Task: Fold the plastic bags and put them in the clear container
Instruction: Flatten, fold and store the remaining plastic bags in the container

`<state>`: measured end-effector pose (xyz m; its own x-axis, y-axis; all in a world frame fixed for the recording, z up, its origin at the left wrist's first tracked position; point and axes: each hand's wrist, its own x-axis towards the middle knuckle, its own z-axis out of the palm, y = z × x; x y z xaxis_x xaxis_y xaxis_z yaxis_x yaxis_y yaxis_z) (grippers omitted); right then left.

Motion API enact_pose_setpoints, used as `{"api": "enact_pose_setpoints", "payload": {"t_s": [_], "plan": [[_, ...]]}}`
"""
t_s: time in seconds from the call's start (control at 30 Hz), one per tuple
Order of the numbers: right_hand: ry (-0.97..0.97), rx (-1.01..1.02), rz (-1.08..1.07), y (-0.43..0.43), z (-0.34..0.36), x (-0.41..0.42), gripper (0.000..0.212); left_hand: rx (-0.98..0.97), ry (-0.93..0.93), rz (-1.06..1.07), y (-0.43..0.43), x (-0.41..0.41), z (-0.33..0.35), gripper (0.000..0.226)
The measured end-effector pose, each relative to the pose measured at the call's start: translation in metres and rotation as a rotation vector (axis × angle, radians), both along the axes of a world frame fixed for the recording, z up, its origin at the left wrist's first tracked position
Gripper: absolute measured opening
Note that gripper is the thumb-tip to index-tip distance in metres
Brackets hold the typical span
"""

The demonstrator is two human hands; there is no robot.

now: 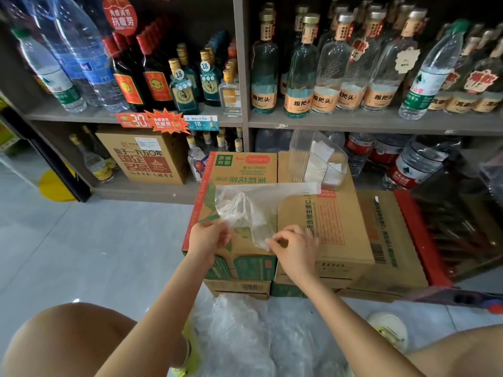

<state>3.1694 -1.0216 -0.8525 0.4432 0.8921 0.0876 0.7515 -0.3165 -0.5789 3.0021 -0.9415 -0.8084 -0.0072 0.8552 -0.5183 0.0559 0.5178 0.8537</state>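
Note:
A clear, crumpled plastic bag (250,208) lies on top of two cardboard boxes (337,224), one long strip of it reaching right toward the clear container (299,151). My left hand (208,236) pinches the bag's near left edge. My right hand (295,244) pinches its near right corner. The container stands at the boxes' far edge and holds a few folded white bags (324,164). A heap of loose clear bags (253,336) lies on the floor between my knees.
Grey shelves (353,122) full of glass and water bottles rise right behind the boxes. A red crate (424,240) stands to the right. More cartons sit beneath the two boxes. Grey floor tiles (95,240) spread to the left.

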Motion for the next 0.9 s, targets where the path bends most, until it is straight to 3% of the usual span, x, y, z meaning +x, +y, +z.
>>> {"api": "enact_pose_setpoints", "payload": {"t_s": [0.23, 0.37, 0.47, 0.6, 0.83, 0.9], "plan": [[0.247, -0.059, 0.091, -0.023, 0.013, 0.055, 0.004, -0.127, -0.201, 0.093, 0.016, -0.027, 0.005, 0.008], [0.213, -0.083, 0.083, -0.032, 0.03, 0.085, 0.002, -0.202, -0.255, 0.066, 0.019, -0.038, 0.002, 0.006], [0.214, -0.061, 0.067, -0.036, 0.033, 0.093, 0.006, -0.194, -0.221, 0.036, 0.012, -0.036, 0.0, 0.006], [0.502, -0.104, 0.078, -0.037, 0.037, 0.086, 0.03, -0.119, -0.153, 0.029, -0.001, -0.029, -0.003, 0.01], [0.201, -0.073, 0.151, -0.043, 0.023, 0.088, 0.031, -0.041, 0.103, -0.024, -0.011, -0.031, -0.007, 0.023], [-0.032, 0.032, 0.26, -0.044, 0.024, 0.091, 0.032, -0.045, 0.105, -0.027, -0.01, -0.032, -0.007, 0.023]]}}
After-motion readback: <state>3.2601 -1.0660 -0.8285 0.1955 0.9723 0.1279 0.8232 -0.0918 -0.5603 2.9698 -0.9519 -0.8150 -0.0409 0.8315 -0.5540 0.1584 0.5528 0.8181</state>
